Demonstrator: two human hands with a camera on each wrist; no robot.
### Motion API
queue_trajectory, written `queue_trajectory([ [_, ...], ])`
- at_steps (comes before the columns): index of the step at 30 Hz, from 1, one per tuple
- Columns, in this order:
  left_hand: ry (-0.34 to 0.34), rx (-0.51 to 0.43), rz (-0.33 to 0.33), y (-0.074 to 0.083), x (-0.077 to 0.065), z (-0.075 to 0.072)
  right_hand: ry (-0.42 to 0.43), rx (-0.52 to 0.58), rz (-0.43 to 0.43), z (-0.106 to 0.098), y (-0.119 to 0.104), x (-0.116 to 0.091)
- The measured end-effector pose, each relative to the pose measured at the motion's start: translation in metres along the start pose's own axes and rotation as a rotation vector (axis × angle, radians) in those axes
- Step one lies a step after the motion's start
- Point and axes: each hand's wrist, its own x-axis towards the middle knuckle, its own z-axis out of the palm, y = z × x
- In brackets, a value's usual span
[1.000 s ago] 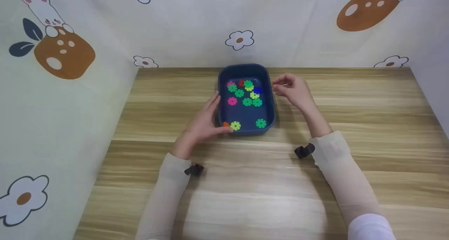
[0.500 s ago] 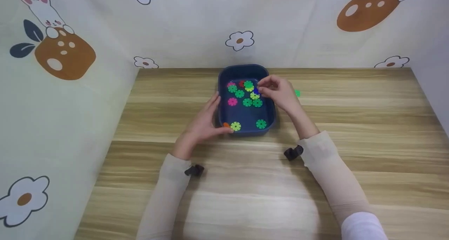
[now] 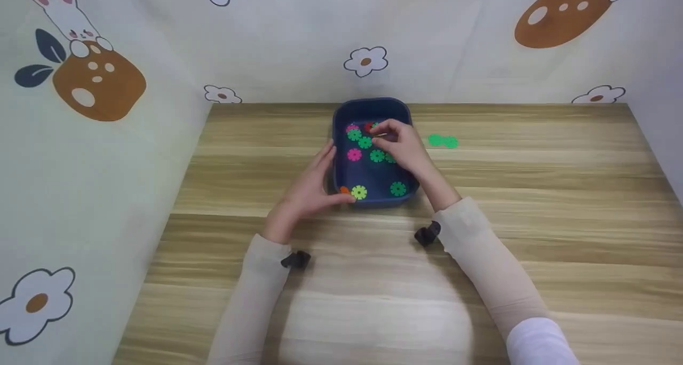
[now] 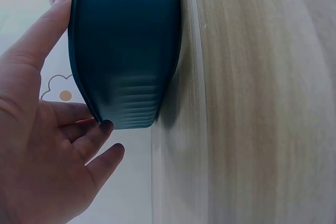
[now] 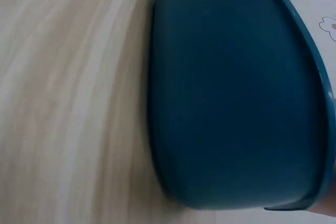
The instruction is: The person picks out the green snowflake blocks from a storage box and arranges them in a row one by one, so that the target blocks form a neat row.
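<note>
Over the blue box [image 3: 371, 175] the right hand [image 3: 406, 147] is now brought, from beside it. On the worktop [image 3: 373, 279] the box is set. Its left rim is touched by the left hand [image 3: 309, 190], grip wide. The right grip is narrow; whether anything is pinched cannot be told. Coloured discs [image 3: 354, 155] are scattered inside; two touching green discs [image 3: 451, 142] are seen right of it.

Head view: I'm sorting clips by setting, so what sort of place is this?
Perhaps a play corner or a recording booth: a cream flower-printed wall covering rises behind a light-brown wood-grain tabletop, which bears a dark blue rounded-rectangular tub of small coloured notched discs.
</note>
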Motion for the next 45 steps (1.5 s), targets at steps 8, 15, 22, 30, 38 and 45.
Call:
queue_trajectory([
  [8,-0.019,0.005,-0.004,0.003,0.001,0.003,-0.028,-0.056,0.038,0.010,0.016,0.010],
  [15,-0.021,0.015,-0.008,0.004,0.000,0.001,-0.121,-0.159,0.057,0.013,0.014,0.009],
  [22,-0.018,0.010,-0.015,0.004,-0.001,-0.001,-0.200,-0.180,0.114,0.018,0.014,0.010],
  [30,-0.013,-0.012,-0.013,0.001,0.000,-0.001,-0.293,-0.318,0.135,0.021,0.014,0.010],
  [38,-0.027,-0.014,-0.021,0.001,-0.001,-0.001,-0.326,-0.424,0.093,0.025,0.015,0.009],
  [45,-0.023,-0.015,-0.022,0.002,-0.001,-0.001,-0.369,-0.430,0.103,0.026,0.014,0.009],
])
